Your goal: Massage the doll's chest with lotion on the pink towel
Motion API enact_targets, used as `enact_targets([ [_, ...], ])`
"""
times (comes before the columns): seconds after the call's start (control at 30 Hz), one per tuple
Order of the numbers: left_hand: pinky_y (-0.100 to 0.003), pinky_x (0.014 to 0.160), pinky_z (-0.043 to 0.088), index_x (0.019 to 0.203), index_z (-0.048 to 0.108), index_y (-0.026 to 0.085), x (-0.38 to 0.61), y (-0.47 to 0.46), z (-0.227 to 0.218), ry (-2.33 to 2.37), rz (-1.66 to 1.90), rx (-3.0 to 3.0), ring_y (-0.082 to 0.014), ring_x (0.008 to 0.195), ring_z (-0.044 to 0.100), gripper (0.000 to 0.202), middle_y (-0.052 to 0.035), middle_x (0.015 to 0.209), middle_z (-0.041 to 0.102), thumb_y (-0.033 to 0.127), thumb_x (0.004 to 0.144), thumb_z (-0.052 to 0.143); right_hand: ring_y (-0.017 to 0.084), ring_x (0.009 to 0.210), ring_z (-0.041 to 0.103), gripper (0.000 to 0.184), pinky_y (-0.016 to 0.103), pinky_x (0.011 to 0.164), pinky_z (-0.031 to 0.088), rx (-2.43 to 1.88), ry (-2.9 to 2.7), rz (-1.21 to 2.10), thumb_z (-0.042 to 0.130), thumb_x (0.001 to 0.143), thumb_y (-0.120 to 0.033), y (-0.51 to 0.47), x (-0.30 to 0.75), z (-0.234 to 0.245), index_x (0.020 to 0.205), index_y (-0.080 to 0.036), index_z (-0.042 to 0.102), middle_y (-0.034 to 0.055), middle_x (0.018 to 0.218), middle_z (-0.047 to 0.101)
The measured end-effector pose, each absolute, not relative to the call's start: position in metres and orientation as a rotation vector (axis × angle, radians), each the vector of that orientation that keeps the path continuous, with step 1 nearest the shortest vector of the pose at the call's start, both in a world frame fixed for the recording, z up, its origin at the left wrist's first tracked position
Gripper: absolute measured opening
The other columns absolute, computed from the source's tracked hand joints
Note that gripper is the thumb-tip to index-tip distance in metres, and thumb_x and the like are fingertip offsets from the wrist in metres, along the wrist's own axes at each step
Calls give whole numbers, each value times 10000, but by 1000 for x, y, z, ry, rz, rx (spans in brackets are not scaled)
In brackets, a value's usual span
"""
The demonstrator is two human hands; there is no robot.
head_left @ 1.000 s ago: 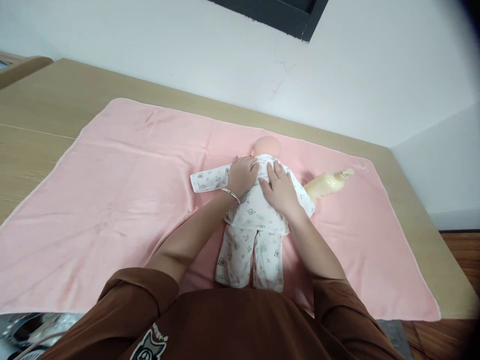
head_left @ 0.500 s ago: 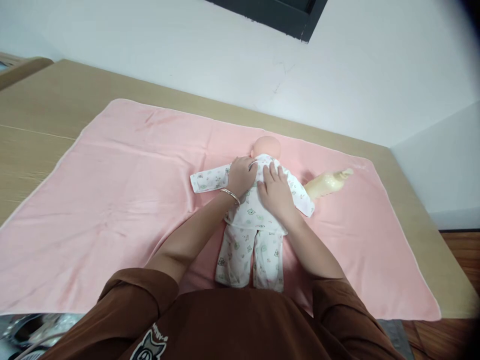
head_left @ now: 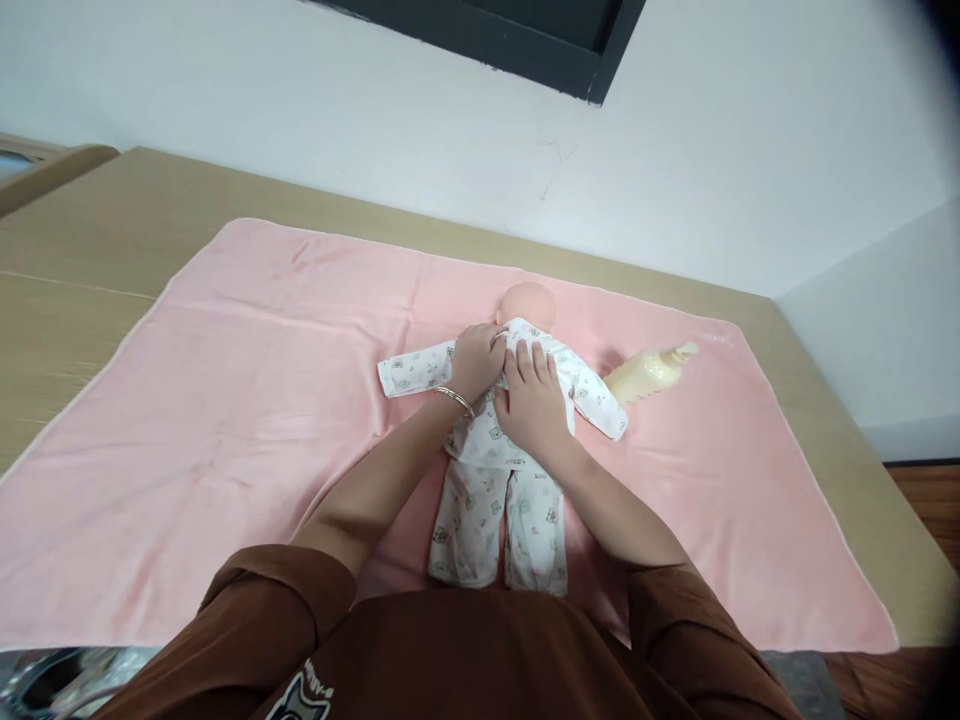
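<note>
A baby doll with a bald head lies stretched out, dressed in a white shirt and matching trousers with small printed figures. My right hand rests flat on the shirt's chest area, fingers extended. Beside it, my left hand, with a bangle at the wrist, curls its fingers over the doll's upper side near the shoulder; its fingertips are partly hidden. By the sleeve on the right lies a pale yellow pump bottle.
A pink blanket with some creases covers much of the wooden table. Behind the table rises a white wall with a dark frame. Some bagged things show below the front left edge.
My right hand has slid a little to the left across the shirt, closer to my left hand. The left hand stays by the shoulder. The view has tilted up slightly.
</note>
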State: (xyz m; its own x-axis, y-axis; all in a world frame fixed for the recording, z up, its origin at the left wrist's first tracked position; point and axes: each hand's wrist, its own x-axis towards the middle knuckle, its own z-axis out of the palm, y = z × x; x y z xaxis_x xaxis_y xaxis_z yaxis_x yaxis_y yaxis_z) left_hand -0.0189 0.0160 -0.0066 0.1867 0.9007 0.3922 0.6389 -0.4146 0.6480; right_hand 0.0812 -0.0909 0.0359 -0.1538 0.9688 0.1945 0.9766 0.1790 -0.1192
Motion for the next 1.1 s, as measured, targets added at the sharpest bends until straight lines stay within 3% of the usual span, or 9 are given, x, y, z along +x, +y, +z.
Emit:
enact_targets([
  [0.13, -379, 1024, 485, 1038, 717, 190, -19, 15, -5, 1453, 1051, 2129, -225, 1082, 658, 317, -76, 1103, 753, 206, 938, 417, 395, 1515, 258, 607, 553, 1239, 215, -1978, -2200, 82, 405, 985, -321, -90, 94, 47, 1528, -53, 392, 184, 1623, 333],
  [0.33, -411, 1010, 489, 997, 708, 191, -17, 14, -5, 1484, 1048, 2134, -251, 1065, 656, 297, -93, 1071, 752, 213, 921, 422, 435, 1505, 261, 745, 593, 1205, 238, -2157, -1995, 202, 354, 1011, -527, -59, 120, 50, 1561, -28, 293, 254, 1607, 323],
  [0.53, -417, 941, 496, 885, 691, 190, -17, 12, -1, 1502, 1026, 2159, -264, 973, 660, 284, -106, 1001, 751, 228, 917, 411, 417, 1535, 179, 643, 654, 1204, 158, -1992, -2147, -17, 418, 992, -378, -72, 97, 37, 1559, -89, 324, 240, 1642, 247],
  [0.63, -414, 942, 492, 870, 686, 197, -17, 12, 0, 1495, 1034, 2142, -260, 971, 656, 287, -101, 1000, 750, 235, 918, 405, 425, 1532, 174, 677, 622, 1224, 143, -1915, -2249, -80, 450, 967, -339, -93, 80, 38, 1556, -34, 310, 242, 1641, 247],
  [0.7, -409, 950, 491, 878, 684, 199, -17, 12, 0, 1479, 1051, 2129, -256, 988, 654, 285, -100, 1012, 748, 232, 915, 403, 424, 1526, 192, 678, 589, 1234, 159, -1904, -2282, -87, 445, 970, -333, -104, 76, 42, 1543, 6, 317, 253, 1634, 259],
  [0.8, -408, 959, 491, 892, 683, 198, -17, 13, -1, 1462, 1054, 2138, -254, 1000, 654, 290, -101, 1016, 747, 234, 921, 397, 392, 1521, 238, 607, 563, 1232, 198, -1920, -2317, -8, 410, 990, -326, -106, 84, 51, 1525, -41, 381, 214, 1629, 304],
  [0.97, -411, 996, 477, 951, 681, 192, -18, 12, 1, 1479, 1010, 2191, -256, 1046, 644, 273, -100, 1031, 737, 226, 933, 411, 393, 1463, 357, 575, 598, 1187, 263, -2092, -2114, 114, 301, 1036, -413, -76, 119, 57, 1486, -85, 447, 191, 1579, 413],
  [1.1, -437, 1015, 452, 1022, 659, 171, -17, 3, 11, 1519, 1032, 2311, -278, 1075, 609, 253, -127, 1064, 706, 183, 940, 420, 389, 1430, 399, 551, 595, 1176, 270, -2057, -2058, 109, 324, 1031, -389, -63, 131, 54, 1457, -72, 469, 188, 1536, 477],
])
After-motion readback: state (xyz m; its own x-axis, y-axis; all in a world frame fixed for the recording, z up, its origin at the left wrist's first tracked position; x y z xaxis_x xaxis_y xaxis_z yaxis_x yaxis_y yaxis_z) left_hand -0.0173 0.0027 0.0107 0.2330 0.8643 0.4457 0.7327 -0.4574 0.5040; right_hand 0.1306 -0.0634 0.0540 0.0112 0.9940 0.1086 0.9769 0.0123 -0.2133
